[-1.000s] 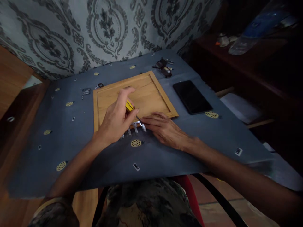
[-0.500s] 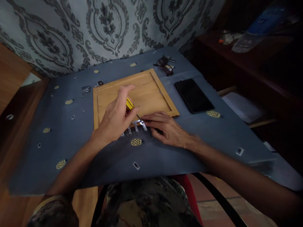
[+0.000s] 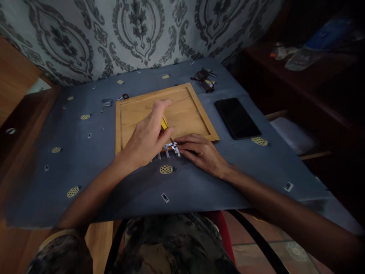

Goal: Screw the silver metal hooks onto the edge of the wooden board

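Observation:
My left hand (image 3: 146,137) is closed around the yellow handle of a screwdriver (image 3: 164,123), most of which the palm hides. The screwdriver's thin shaft slants down to a shiny metal hook strip (image 3: 170,145) along the near edge of a framed wooden board (image 3: 182,110). Several pale hooks hang from that strip over the cloth. My right hand (image 3: 202,154) lies at the strip's right end, its fingertips pressed together at the metal beside the screwdriver tip. Whether a screw sits under the tip is too small to tell.
A black phone (image 3: 237,118) lies right of the board, with sunglasses (image 3: 203,80) behind it. Small metal pieces (image 3: 106,102) lie at the left on the patterned blue tablecloth (image 3: 94,160). A plastic bottle (image 3: 313,49) rests on dark furniture at the right.
The whole view has shifted a little, so the board and hands sit slightly further right. Both hands keep their places at the strip, the screwdriver still in the left.

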Tool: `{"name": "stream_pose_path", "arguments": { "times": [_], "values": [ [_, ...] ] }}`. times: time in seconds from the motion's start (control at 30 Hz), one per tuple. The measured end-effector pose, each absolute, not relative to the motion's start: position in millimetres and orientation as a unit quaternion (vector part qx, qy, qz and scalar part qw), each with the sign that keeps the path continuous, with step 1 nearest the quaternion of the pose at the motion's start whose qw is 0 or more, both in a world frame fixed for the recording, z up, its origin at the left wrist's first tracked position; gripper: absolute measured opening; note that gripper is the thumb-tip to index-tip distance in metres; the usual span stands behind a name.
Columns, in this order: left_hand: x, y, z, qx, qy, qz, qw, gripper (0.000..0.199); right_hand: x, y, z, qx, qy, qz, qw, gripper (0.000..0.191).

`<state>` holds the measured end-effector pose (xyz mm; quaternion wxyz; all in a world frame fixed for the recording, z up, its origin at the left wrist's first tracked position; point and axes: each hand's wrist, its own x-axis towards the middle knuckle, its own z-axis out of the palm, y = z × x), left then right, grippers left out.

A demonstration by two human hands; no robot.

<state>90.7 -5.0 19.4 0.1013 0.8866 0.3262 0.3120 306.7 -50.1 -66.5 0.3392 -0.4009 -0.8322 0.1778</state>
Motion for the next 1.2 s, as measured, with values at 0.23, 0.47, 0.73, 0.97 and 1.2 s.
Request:
{"name": "stream_pose_path", "arguments": {
  "times": [0.23,0.47,0.73,0.97,1.2],
  "values": [
    [91,-6,19,0.883,0.326,0.319,0.108,0.051,300,-48,-72,-0.437,-0.791,0.198,0.379,0.015],
    [91,-6,17,0.880,0.324,0.333,0.097,0.054,297,-46,-74,-0.446,-0.780,0.203,0.389,0.014],
    [91,-6,17,0.882,0.324,0.334,0.079,0.052,295,-47,-70,-0.452,-0.775,0.209,0.388,0.011],
    [92,-8,21,0.890,0.325,0.312,0.077,0.051,294,-46,-72,-0.465,-0.767,0.209,0.389,0.018],
    [91,-9,21,0.888,0.336,0.304,0.073,0.051,296,-45,-74,-0.454,-0.772,0.213,0.390,0.019]
  ]
}}
